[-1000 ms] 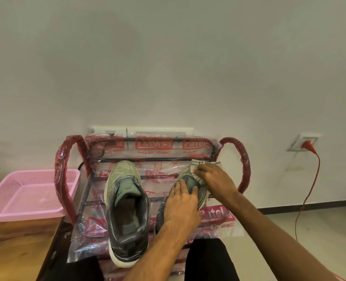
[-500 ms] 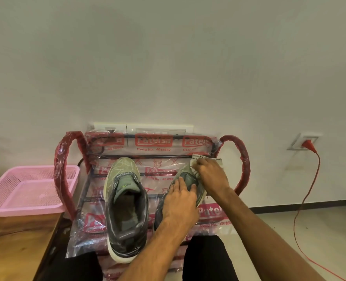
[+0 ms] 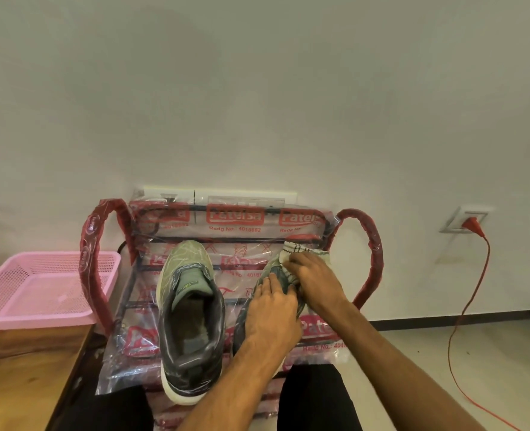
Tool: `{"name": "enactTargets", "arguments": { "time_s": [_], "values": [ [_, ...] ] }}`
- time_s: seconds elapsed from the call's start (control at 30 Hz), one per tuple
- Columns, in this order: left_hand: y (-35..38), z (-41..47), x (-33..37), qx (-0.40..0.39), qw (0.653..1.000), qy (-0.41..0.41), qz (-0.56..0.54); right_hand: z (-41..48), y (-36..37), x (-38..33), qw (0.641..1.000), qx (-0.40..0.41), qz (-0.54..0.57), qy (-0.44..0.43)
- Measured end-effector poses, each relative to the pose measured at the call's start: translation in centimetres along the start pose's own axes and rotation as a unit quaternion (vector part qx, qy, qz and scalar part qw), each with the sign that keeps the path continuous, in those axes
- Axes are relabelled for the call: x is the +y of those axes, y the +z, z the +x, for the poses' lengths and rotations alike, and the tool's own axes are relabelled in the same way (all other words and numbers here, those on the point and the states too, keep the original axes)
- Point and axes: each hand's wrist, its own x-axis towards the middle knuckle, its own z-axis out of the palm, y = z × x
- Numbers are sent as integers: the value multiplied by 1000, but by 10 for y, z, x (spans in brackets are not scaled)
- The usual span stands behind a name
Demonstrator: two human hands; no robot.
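Plastic-wrapped rack [image 3: 235,217] stands against the white wall [image 3: 257,88], with a pink basket [image 3: 39,287] on the wooden worktop [image 3: 18,368] to the left. On the rack, left hand [image 3: 273,309] presses flat on the right shoe [image 3: 241,325]. Right hand [image 3: 316,281] bunches a cloth [image 3: 291,251] at its toe.

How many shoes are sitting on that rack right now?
2. One shoe sits free on the left of the rack; the other shoe lies beside it under the left hand, the right hand holding a cloth on its toe. Lower shelves are hidden.
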Motion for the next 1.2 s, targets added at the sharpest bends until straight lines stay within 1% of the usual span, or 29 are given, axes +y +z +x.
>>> {"name": "enactTargets", "arguments": {
  "time_s": [0.07, 0.13, 0.2, 0.23, 0.33, 0.37, 0.5, 0.57, 0.6, 0.67, 0.73, 0.8, 0.93, 1.0, 1.1, 1.13, 1.2],
  "values": [
    [0, -1, 2, -4, 1000, 9, 1, -1, -5, 14, 1000, 2, -14, 20],
    [0, 0, 2, -4, 1000, 13, 1, 2, -11, 24, 998, 0, -17, 63],
    [0, -1, 2, -4, 1000, 11, -2, 6, -14, 19, 996, 7, -3, 88],
    [1, -1, 1, -4, 1000, 7, -4, 7, -13, 13, 997, 5, 6, 79],
    [1, 0, 0, 4, 1000, 1, -7, -2, -1, -6, 1000, -9, -1, 1],
    [1, 0, 0, 4, 1000, 3, -7, -4, 1, -4, 1000, -2, 2, -6],
    [-1, 0, 2, 4, 1000, 14, -4, 2, -5, 12, 998, 10, 6, 69],
    [-2, -1, 2, 8, 1000, 9, -9, 10, -9, 6, 996, 16, 0, 90],
    [-2, -1, 1, 9, 1000, 5, -13, 13, -8, -1, 996, 14, 2, 82],
    [-1, -2, 0, 9, 1000, -5, -15, 10, -5, -13, 999, 5, -1, 38],
    [-1, -3, -2, 8, 1000, -7, -13, 5, -2, -10, 1000, -4, 0, 10],
    [-1, -4, -1, 8, 1000, 2, -11, 3, -3, 4, 1000, -8, -7, 15],
    [-2, -4, 1, 7, 1000, 12, -17, 8, -15, 18, 997, -12, -25, 75],
    [-2, -4, -1, 6, 1000, 4, -21, 12, -17, 7, 998, -9, -17, 63],
    [-2, -4, -3, 10, 1000, -6, -23, 7, -10, -9, 1000, -19, 4, -8],
    [-2, -5, -2, 11, 1000, -5, -22, 4, -8, -7, 1000, -17, 13, -8],
    [-3, -5, -1, 10, 1000, 5, -20, 1, -9, 3, 999, -9, 13, 34]
  ]
}}
